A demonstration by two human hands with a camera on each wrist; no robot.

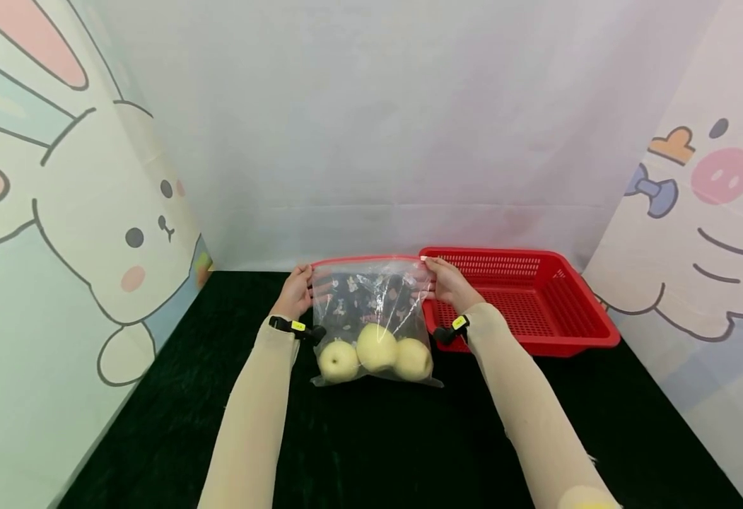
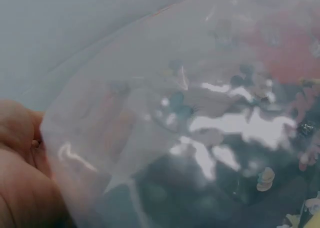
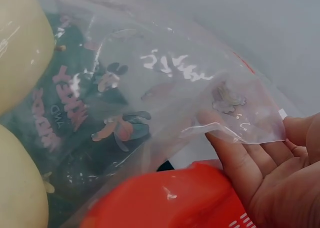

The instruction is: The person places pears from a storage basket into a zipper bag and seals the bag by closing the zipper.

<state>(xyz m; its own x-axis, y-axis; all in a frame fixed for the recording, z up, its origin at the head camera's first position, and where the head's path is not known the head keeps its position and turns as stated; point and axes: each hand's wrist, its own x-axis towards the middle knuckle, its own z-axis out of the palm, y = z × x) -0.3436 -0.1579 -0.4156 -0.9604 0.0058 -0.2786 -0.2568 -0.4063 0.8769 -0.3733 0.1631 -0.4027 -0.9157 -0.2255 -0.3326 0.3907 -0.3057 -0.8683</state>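
Observation:
A clear zip bag (image 1: 371, 290) with a red strip along its top and printed cartoon figures stands upright on the dark cloth. Three pale yellow-green fruits, apples or pears (image 1: 377, 347), lie at its bottom. My left hand (image 1: 294, 291) pinches the bag's upper left corner, and my right hand (image 1: 451, 285) pinches the upper right one, by a white slider tab. In the right wrist view, thumb and fingers (image 3: 295, 130) grip the bag's edge, with other fingers behind the film. The left wrist view shows part of the left hand (image 2: 22, 163) at the bag's side.
A red plastic basket (image 1: 568, 339) with slotted walls stands right of the bag, partly behind my right hand and forearm. Dark green cloth (image 1: 371, 445) covers the table. Behind it hangs a pale curtain (image 1: 371, 141), with cartoon-printed panels (image 1: 91, 233) at both sides.

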